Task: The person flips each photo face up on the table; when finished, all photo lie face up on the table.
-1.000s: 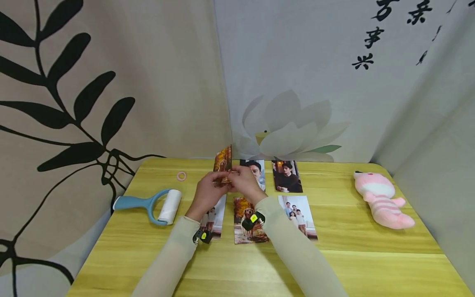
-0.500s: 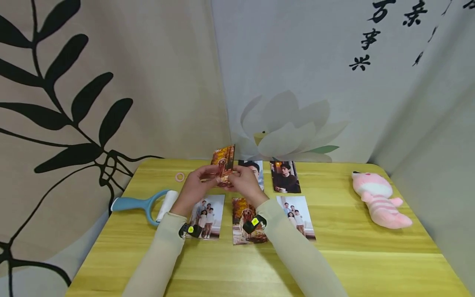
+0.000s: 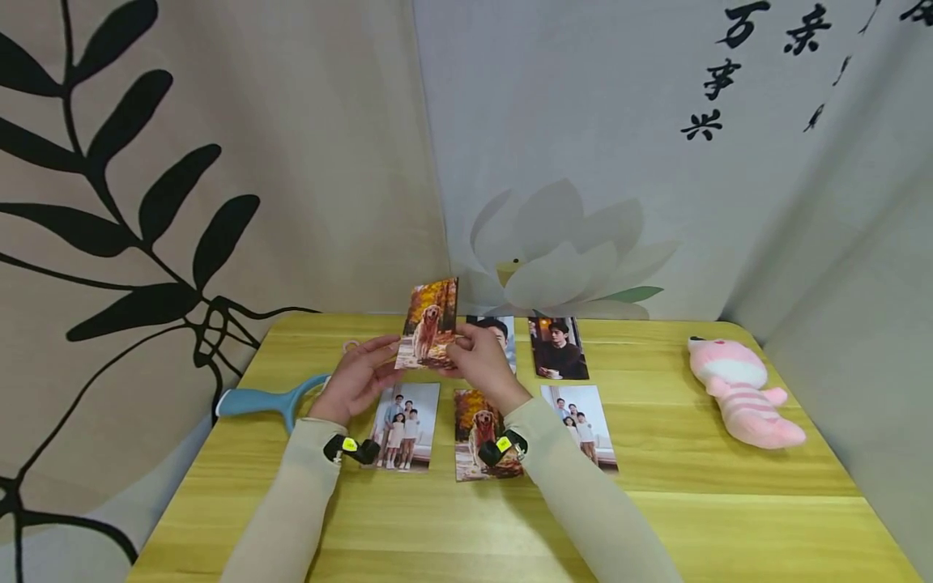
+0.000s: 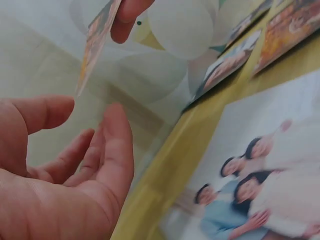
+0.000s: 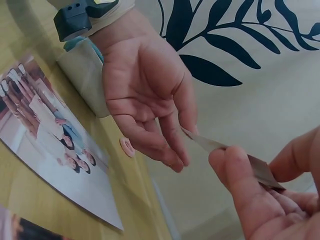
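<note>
My right hand [image 3: 484,364] pinches a dog photo [image 3: 425,324] by its right edge, raised above the table. A second edge shows beside it, so more than one print may be stacked there. My left hand [image 3: 357,380] is at the photo's left edge; in the left wrist view its thumb and fingers [image 4: 117,150] are spread apart, the thumb tip close to the photo's corner. Below lie a family photo [image 3: 405,425], another dog photo [image 3: 472,421] and a second family photo [image 3: 579,413]. Behind them are two portrait photos, one [image 3: 560,348] in full sight, the other [image 3: 504,330] partly covered.
At left lies a lint roller with a blue handle [image 3: 251,402]; its white roll [image 5: 82,75] shows in the right wrist view. A pink ring [image 5: 127,146] sits near the back left. A pink plush toy [image 3: 747,393] lies at the table's right [image 3: 802,518].
My left hand has moved left, and its fingers have parted from the photo. The held dog photo has turned to face the head camera and shifted slightly left in my right hand.
</note>
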A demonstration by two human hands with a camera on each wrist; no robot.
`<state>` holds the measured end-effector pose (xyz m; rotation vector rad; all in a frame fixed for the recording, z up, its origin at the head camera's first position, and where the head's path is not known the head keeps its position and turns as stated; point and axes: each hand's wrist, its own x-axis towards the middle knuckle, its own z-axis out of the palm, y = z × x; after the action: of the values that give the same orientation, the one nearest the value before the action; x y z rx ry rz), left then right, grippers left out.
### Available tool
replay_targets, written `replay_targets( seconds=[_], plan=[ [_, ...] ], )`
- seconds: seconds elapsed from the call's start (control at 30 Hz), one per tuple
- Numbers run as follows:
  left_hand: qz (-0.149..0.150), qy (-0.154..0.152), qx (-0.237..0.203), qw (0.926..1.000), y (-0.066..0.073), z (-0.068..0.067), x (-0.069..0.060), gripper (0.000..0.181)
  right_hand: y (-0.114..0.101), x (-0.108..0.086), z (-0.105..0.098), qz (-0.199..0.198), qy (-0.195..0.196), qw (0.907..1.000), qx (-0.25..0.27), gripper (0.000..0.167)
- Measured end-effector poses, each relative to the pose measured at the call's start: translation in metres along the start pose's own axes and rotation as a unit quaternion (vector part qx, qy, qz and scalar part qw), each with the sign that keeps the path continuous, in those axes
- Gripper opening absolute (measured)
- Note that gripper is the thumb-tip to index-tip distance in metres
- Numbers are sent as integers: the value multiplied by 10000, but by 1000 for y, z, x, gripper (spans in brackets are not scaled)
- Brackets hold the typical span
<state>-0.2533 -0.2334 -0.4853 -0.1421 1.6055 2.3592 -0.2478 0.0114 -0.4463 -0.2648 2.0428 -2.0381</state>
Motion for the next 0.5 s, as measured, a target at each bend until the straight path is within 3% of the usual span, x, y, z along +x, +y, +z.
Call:
replay_targets(
  seconds=[0.13,0.23,0.5],
  plan=[
    [-172,-187,-435,9987,-5,1,1,22,2,-2,1,4,-67,10000,67,61],
    [-217,-147,-589,9979,-8,1,0,22,6,-3,0,35,-50,9999,82,62],
    [-161,-29,-375,9992,-10,3,-1,24,13,-2,1,75,-124,9999,78,62]
  ],
)
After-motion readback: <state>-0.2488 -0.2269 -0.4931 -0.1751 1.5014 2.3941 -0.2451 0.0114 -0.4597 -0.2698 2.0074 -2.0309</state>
